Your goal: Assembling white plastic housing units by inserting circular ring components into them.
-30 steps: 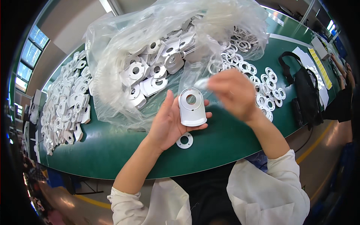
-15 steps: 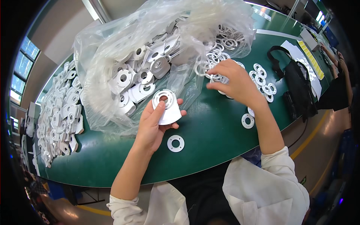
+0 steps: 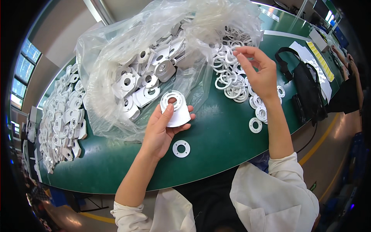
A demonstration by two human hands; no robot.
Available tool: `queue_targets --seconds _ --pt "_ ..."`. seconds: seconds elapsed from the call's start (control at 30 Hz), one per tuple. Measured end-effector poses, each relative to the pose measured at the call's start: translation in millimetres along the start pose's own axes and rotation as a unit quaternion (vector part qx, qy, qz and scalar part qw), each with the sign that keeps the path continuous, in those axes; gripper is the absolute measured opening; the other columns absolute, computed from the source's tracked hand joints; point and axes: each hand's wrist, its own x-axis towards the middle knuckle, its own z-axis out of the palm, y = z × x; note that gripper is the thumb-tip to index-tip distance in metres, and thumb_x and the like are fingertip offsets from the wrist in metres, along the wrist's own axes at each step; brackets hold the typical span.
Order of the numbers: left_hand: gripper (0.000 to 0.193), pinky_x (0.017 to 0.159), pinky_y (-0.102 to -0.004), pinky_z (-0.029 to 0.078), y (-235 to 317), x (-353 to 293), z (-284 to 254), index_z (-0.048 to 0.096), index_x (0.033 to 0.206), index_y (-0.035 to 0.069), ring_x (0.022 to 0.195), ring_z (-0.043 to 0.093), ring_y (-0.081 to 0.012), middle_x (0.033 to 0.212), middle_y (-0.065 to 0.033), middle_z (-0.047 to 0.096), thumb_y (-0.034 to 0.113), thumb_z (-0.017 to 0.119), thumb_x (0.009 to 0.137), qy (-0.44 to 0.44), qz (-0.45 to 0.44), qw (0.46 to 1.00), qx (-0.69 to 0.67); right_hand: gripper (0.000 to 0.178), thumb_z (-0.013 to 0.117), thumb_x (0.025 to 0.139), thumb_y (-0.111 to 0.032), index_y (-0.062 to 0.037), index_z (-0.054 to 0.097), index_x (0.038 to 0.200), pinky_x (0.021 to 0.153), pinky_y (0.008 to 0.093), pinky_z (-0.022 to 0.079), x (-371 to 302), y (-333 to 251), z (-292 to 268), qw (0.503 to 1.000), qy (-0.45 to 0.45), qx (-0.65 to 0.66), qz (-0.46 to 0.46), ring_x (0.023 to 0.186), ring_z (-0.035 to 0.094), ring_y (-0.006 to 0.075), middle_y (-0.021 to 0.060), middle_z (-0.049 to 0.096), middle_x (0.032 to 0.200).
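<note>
My left hand (image 3: 160,129) is closed around a white plastic housing (image 3: 178,118), which has a flat squared end and a round recessed opening facing up. My thumb presses beside that opening. Over the heap of white rings (image 3: 232,87) at the right is my right hand (image 3: 261,73), thumb and forefinger pinched at the edge of a thin white ring (image 3: 230,58). Just below my left hand, a flat white ring with small holes (image 3: 181,148) lies on the green table (image 3: 216,135).
A large clear plastic bag (image 3: 104,96) holds many similar white housings (image 3: 148,79). More housings (image 3: 62,120) are heaped at the left. Several flat rings with holes (image 3: 255,125) lie at the right, near a black bag (image 3: 307,91) and papers. Another person's arms (image 3: 342,62) show at far right.
My right hand has moved right and away from me, uncovering more of the ring heap. My left hand, still holding the housing, has shifted slightly to the right.
</note>
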Motion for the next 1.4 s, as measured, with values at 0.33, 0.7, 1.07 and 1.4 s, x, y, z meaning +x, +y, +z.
queue_targets --seconds 0.33,0.7,1.07,1.4 --pt "0.043 0.077 -0.0313 0.058 0 -2 2 0.037 0.133 0.004 0.101 0.064 -0.0264 0.117 -0.0202 0.060 0.027 0.049 0.099 -0.016 -0.006 1.000 -0.015 0.019 0.064 0.088 -0.004 0.0001 0.065 0.106 0.075 0.0230 0.050 -1 23 4 0.986 -0.015 0.022 0.162 0.078 0.062 0.0094 0.0063 0.070 0.090" --pt "0.050 0.083 -0.0330 0.056 0 -4 5 0.033 0.136 0.003 0.108 0.061 -0.0292 0.125 -0.0213 0.055 0.001 0.048 0.088 -0.058 -0.002 0.998 -0.018 0.015 0.064 0.089 -0.003 -0.0022 0.063 0.104 0.082 0.0213 0.053 -7 48 20 0.818 0.079 0.487 0.296 0.095 0.064 0.0145 0.0084 0.065 0.106" --pt "0.053 0.079 -0.0296 0.054 -7 -4 5 0.031 0.136 0.004 0.105 0.062 -0.0210 0.122 -0.0151 0.059 0.000 0.048 0.086 -0.077 -0.057 0.992 0.087 0.020 0.058 0.091 -0.003 -0.0056 0.066 0.109 0.071 0.0251 0.048 -38 -25 53 0.955 -0.252 0.154 0.034 0.081 0.057 0.0153 0.0053 0.056 0.097" --pt "0.053 0.069 -0.0259 0.053 -5 -5 9 0.033 0.135 0.003 0.101 0.064 -0.0210 0.116 -0.0152 0.061 0.000 0.046 0.083 -0.121 -0.075 0.984 0.107 0.029 0.064 0.081 0.002 -0.0122 0.069 0.107 0.067 0.0278 0.047 -51 -28 62 0.945 -0.316 0.052 -0.069 0.076 0.055 0.0177 0.0044 0.050 0.092"
